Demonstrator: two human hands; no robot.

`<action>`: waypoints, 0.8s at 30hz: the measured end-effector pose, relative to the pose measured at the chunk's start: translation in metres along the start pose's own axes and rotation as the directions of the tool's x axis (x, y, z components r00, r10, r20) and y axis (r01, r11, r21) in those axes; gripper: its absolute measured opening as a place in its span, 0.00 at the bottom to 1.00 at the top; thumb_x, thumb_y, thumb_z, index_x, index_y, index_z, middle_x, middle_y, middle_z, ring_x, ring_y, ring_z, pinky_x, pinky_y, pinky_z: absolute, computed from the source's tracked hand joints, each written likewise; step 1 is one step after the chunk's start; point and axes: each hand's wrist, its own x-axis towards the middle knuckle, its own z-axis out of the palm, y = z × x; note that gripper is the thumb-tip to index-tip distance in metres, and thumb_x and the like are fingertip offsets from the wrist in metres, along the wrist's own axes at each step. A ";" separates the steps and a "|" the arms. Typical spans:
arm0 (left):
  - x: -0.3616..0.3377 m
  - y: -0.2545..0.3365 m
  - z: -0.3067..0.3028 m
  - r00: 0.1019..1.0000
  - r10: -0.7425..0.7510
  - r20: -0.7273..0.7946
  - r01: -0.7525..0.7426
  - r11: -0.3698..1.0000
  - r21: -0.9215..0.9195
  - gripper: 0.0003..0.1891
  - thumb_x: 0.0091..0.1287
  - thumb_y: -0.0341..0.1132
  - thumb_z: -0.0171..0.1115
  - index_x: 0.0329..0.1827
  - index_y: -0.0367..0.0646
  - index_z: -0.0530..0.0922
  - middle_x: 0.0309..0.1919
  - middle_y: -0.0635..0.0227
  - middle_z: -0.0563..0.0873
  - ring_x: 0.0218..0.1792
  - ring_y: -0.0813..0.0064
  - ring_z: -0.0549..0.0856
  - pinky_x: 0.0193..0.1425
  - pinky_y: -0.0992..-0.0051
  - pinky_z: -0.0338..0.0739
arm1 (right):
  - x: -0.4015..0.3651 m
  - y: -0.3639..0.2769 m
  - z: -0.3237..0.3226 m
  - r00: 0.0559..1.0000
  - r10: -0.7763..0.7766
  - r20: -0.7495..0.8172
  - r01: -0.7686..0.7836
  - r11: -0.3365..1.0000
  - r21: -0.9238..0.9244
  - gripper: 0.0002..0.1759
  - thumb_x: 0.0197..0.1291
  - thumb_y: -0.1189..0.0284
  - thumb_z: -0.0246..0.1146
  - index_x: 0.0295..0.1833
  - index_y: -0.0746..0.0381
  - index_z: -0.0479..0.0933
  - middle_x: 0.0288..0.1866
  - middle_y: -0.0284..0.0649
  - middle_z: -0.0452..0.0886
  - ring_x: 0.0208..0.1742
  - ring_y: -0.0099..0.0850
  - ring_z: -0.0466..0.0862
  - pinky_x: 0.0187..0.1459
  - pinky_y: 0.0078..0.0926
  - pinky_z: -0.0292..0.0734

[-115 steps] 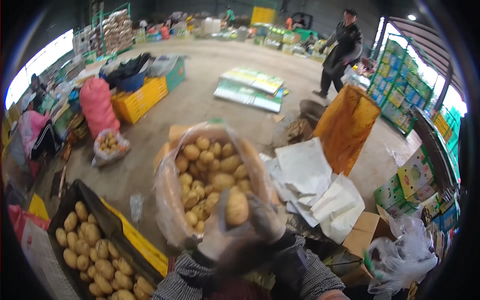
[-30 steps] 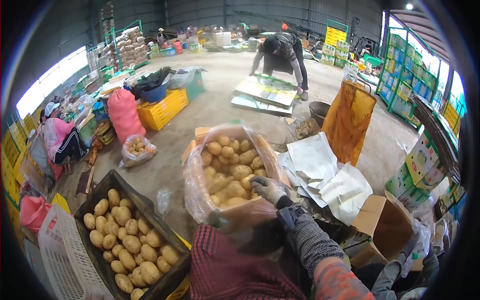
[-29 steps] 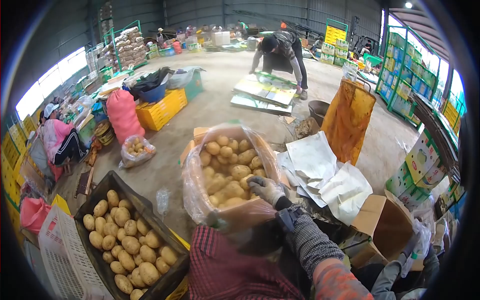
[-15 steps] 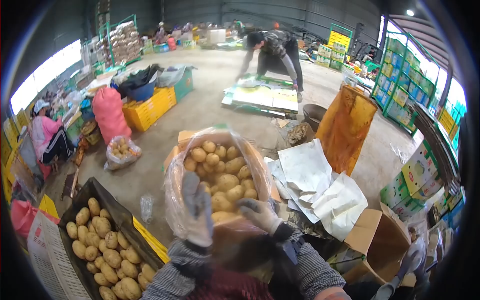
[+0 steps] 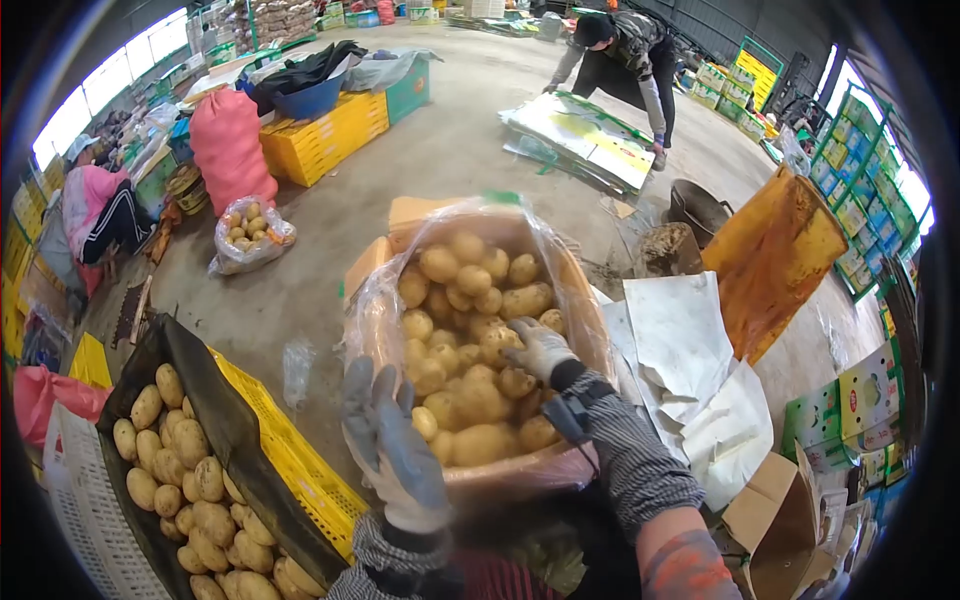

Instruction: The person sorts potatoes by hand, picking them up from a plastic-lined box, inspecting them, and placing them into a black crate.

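Observation:
A cardboard box (image 5: 592, 330) lined with a clear plastic bag (image 5: 372, 325) stands before me, filled with potatoes (image 5: 482, 398). My right hand (image 5: 545, 348), in a grey-and-white glove, reaches in from the right. Its stretched fingers rest against potatoes near the middle of the pile, without closing round one. At the box's near left side is my left hand (image 5: 398, 450), gloved too, fingers apart and pointing up, next to the bag's edge and holding nothing. To the left, a yellow crate (image 5: 290, 445) with a dark liner holds more potatoes (image 5: 200, 480).
White paper sheets (image 5: 690, 370) lie right of the box, beside a rusty orange sheet-like object (image 5: 775, 260) and an open carton (image 5: 770, 510). A bag of potatoes (image 5: 250, 235) and a pink sack (image 5: 230, 150) stand left. A person (image 5: 630, 65) bends over flattened cartons (image 5: 585, 140) ahead.
My right hand has moved from the box's near right edge further in among the potatoes. My left hand has come lower, its fingers spread wider. The view has tilted down.

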 end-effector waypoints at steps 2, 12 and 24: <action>-0.002 0.008 0.005 0.997 -0.076 -0.035 0.074 0.996 -0.049 0.25 0.77 0.41 0.50 0.73 0.39 0.63 0.71 0.59 0.67 0.69 0.60 0.71 0.74 0.59 0.66 | 0.035 -0.015 0.013 0.992 -0.053 -0.111 0.045 0.997 -0.070 0.38 0.60 0.55 0.65 0.73 0.60 0.66 0.71 0.50 0.70 0.68 0.52 0.73 0.69 0.44 0.68; -0.019 0.018 0.011 0.970 -0.225 0.095 0.228 0.973 -0.022 0.25 0.75 0.32 0.54 0.74 0.38 0.65 0.68 0.56 0.73 0.68 0.60 0.74 0.72 0.58 0.70 | 0.157 -0.026 0.043 0.974 0.184 -0.135 -0.207 0.962 -0.179 0.30 0.60 0.61 0.64 0.68 0.56 0.69 0.69 0.46 0.72 0.65 0.46 0.78 0.60 0.44 0.78; -0.018 -0.003 0.006 0.761 -0.567 0.316 0.645 0.715 -0.270 0.19 0.78 0.41 0.50 0.68 0.46 0.67 0.61 0.64 0.75 0.59 0.72 0.76 0.67 0.67 0.71 | -0.055 -0.086 -0.025 0.977 -0.088 -0.196 0.167 0.887 0.431 0.28 0.68 0.52 0.60 0.66 0.58 0.74 0.54 0.52 0.84 0.52 0.47 0.85 0.55 0.41 0.79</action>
